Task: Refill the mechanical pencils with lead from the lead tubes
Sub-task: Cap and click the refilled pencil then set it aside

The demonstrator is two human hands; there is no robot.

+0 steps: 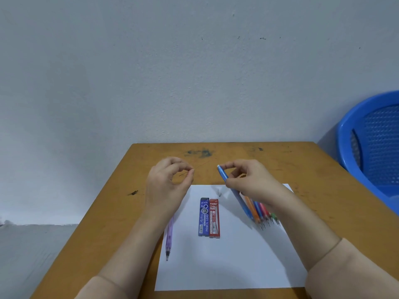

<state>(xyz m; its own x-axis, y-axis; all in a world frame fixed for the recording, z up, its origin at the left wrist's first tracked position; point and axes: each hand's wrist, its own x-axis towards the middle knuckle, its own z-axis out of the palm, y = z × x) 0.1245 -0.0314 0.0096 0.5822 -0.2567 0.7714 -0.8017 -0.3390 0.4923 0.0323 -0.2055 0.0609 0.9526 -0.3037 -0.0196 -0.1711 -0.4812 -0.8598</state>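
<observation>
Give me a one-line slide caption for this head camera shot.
Left hand pinches a thin lead while the right hand holds a blue mechanical pencil near two lead tubes on white paper.

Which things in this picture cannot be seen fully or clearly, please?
Head view:
The lead, pinched by the left hand: too thin to trace fully.
The blue pencil, in the right hand: top too small to tell if open.
The pencil row: upper ends hidden by that wrist.
The purple pencil: top hidden by left forearm.
The basket: cut by right edge.
</observation>
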